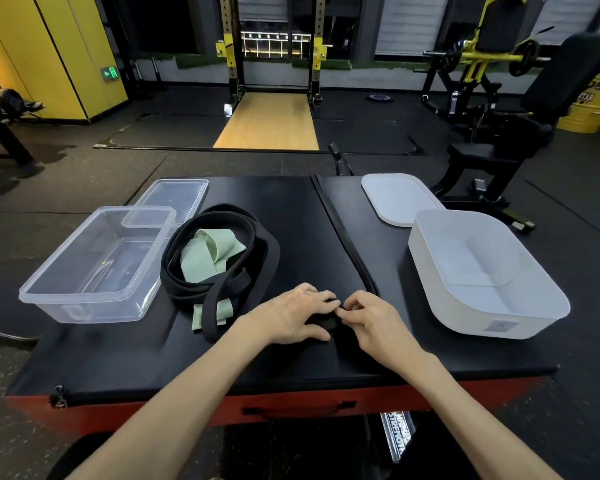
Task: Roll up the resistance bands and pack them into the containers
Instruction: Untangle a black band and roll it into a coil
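A pile of black resistance bands [222,237] lies in loose loops on the black mat, with a pale green band [212,258] tangled inside it. My left hand [298,317] and my right hand [371,320] meet at the mat's front middle, both pinching a small black band roll [331,322], mostly hidden under the fingers. A clear plastic container [94,268] stands empty at the left. At the right stands an empty white container [482,271].
A clear lid [174,199] leans behind the clear container. A white lid [399,199] lies behind the white one. A seam [340,233] splits the black mat [153,358] on its red-sided platform. Gym machines and a rack stand beyond on the dark floor.
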Motion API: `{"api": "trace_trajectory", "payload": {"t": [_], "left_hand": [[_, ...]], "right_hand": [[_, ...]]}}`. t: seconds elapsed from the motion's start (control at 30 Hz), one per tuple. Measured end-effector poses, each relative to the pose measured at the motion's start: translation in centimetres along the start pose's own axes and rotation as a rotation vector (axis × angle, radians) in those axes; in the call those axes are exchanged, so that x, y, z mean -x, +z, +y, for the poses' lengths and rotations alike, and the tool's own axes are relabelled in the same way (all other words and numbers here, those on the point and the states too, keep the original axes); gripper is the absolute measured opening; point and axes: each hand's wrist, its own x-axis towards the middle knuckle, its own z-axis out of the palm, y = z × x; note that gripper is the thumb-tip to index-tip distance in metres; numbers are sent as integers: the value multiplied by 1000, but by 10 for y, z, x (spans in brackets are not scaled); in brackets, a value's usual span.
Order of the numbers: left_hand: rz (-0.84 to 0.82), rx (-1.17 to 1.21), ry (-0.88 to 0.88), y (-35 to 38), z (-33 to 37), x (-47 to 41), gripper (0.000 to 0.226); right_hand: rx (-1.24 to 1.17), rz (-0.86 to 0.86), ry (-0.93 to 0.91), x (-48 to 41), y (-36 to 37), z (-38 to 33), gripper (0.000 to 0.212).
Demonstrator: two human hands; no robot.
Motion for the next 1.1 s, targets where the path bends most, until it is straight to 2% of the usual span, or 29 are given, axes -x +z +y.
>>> {"api": "trace_trajectory", "payload": {"t": [0.07, 0.2, 0.33, 0.57, 0.67, 0.8, 0.97, 1.1], "left_hand": [[48, -12, 15, 2, -2, -1, 57], [152, 15, -70, 15, 0, 7, 53], [222, 3, -196, 24, 13, 11, 52], [316, -20, -347, 31, 31, 12, 54], [322, -27, -385, 30, 35, 12, 55], [355, -65, -427, 33, 39, 11, 57], [339, -124, -408, 32, 41, 14, 58], [210, -149, -297, 23, 31, 15, 72]], "right_hand": [[-18, -38, 16, 5, -3, 1, 29], [-13, -81, 21, 13, -10, 4, 42], [19, 5, 68, 10, -6, 6, 33], [87, 7, 44, 6, -5, -6, 26], [156, 6, 27, 3, -7, -11, 24], [198, -25, 60, 1, -8, -17, 40], [137, -6, 113, -6, -4, -20, 31], [117, 18, 115, -8, -3, -22, 23]]}}
